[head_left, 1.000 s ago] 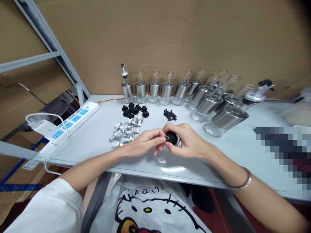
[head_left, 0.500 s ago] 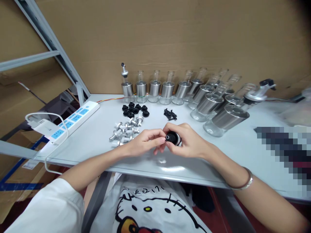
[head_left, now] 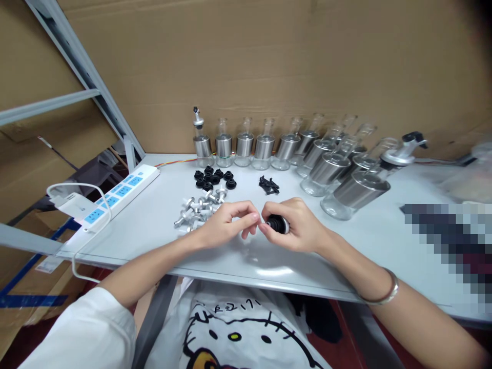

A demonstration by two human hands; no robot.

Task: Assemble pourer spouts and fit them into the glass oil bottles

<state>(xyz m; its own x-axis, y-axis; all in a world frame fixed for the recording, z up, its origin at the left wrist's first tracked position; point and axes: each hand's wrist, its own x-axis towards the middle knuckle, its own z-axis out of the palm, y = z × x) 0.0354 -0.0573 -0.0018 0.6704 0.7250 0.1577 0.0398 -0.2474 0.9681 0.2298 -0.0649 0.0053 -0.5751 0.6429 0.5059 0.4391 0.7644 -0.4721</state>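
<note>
My right hand (head_left: 298, 225) is wrapped around a bottle pourer (head_left: 277, 224), its ribbed black stopper end pointing toward my left hand and a silver rim showing behind. Just left of it, my left hand (head_left: 232, 224) has thumb and index finger pinched together; anything between them is too small to make out. Beyond my left hand lie a pile of silver metal pourer spouts (head_left: 198, 207) and a cluster of ribbed black stoppers (head_left: 213, 178). Several small black flap pieces (head_left: 268, 185) rest in a heap behind my right hand.
Glass bottles with steel sleeves (head_left: 265, 146) line the back and right of the grey table (head_left: 154, 225). Two carry pourers, the left-end bottle (head_left: 202, 146) and the right front bottle (head_left: 359, 189). A white power strip (head_left: 115, 197) with a plugged-in cable lies at left, beside a metal frame.
My hands have come slightly apart, the left fingertips drawing away from the pourer's stopper end. The pourer stays in my right hand. The camera view has shifted a little.
</note>
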